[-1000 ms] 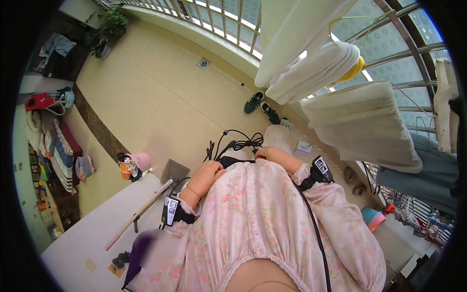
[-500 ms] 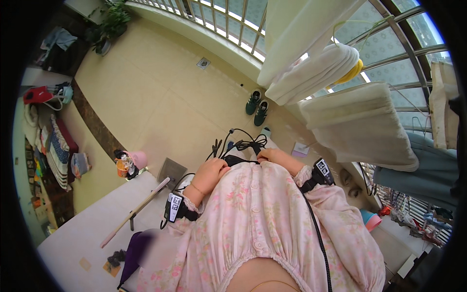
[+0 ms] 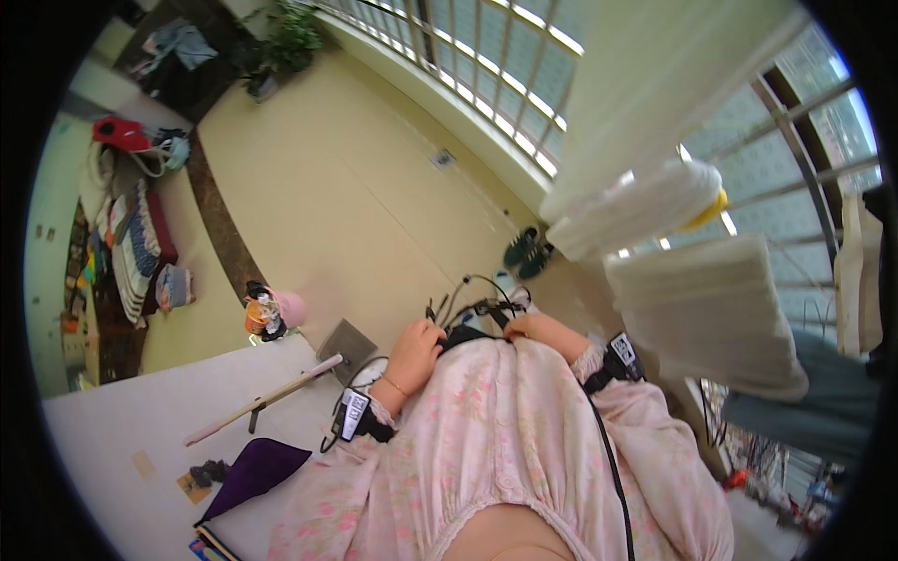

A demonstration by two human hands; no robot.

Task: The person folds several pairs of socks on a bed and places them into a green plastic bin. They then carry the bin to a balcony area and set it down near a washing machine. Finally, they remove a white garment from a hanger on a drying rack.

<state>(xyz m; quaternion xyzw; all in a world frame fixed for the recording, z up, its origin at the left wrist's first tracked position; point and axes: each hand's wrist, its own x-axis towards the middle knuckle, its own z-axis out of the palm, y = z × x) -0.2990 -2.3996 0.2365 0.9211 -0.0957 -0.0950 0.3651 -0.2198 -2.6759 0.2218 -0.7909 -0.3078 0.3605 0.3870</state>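
A black pouch-like thing [image 3: 463, 338] lies at my waist, against the front of my pink floral dress [image 3: 468, 411]. My left hand [image 3: 414, 358] has its fingers curled over the pouch's left edge. On the other side, my right hand [image 3: 547, 335] is closed beside a short black strap [image 3: 499, 319]; what its fingers pinch is hidden. Several black cables [image 3: 482, 280] loop up from the pouch just beyond both hands. Each wrist wears a black band with a marked tag, the left tag [image 3: 352, 414] and the right tag [image 3: 622, 350].
A long-handled squeegee or mop [image 3: 267, 397] and a folded purple umbrella [image 3: 254, 477] lie on the white surface at left. Beyond stand a pink bin [image 3: 292, 309] and dark green shoes [image 3: 528, 252]. White towels [image 3: 702, 313] hang by the barred window at right.
The view has shifted, so the room's things appear farther right and the towels lower. Both hands remain at the black pouch; more of the purple umbrella shows.
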